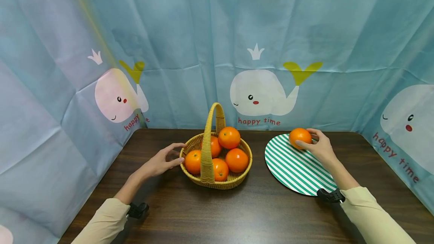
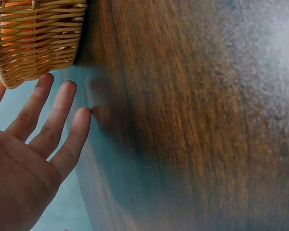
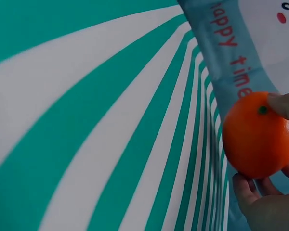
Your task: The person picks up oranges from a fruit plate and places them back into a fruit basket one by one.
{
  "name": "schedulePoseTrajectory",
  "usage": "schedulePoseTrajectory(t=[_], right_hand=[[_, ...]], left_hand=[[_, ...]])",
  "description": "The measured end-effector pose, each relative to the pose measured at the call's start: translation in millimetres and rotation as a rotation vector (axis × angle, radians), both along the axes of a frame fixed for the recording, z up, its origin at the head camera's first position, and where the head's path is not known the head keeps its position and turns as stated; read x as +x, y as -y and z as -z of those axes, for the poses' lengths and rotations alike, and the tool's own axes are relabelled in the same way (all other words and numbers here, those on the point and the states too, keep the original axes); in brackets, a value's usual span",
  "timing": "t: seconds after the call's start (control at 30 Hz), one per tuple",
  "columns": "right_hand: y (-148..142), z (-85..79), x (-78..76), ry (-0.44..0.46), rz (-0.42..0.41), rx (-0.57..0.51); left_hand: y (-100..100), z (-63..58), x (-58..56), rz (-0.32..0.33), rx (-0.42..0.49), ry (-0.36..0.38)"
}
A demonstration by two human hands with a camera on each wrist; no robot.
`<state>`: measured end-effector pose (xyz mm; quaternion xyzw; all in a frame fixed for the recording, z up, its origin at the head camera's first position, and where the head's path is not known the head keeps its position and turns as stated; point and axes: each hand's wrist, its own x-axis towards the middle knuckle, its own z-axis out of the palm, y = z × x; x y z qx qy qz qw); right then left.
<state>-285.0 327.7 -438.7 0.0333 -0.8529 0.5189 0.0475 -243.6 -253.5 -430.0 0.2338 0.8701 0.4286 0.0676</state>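
Observation:
A woven yellow basket (image 1: 206,161) with a tall arched handle stands at the table's middle, holding several oranges (image 1: 237,160). At its left rim my left hand (image 1: 162,162) has thumb and fingertips spread around the side. In the left wrist view, that hand's fingers (image 2: 58,115) are extended and apart, right by the basket's weave (image 2: 43,33). My right hand (image 1: 320,148) holds a single orange (image 1: 300,138) between thumb and fingers, over the far part of a round green-and-white striped mat (image 1: 288,166). The right wrist view shows the same orange (image 3: 255,139), its green stem spot near the thumb.
The dark wooden table (image 1: 237,214) runs back to a blue curtain (image 1: 176,97) printed with whales, which also closes off both sides. To the basket's right lies the striped mat, with a strip of table between them.

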Motion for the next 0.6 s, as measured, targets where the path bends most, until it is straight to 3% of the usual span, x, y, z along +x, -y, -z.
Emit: schedulePoseTrajectory(t=[0.33,0.6], right_hand=[[-7,-10.6,22.6,-0.033,-0.018,-0.017],[-2,-15.9,31.2,-0.056,-0.060,-0.057]], left_hand=[[1,0.6,-0.9,-0.002,0.007,0.014],[1,2.0,-1.8,0.005,0.002,0.000]])
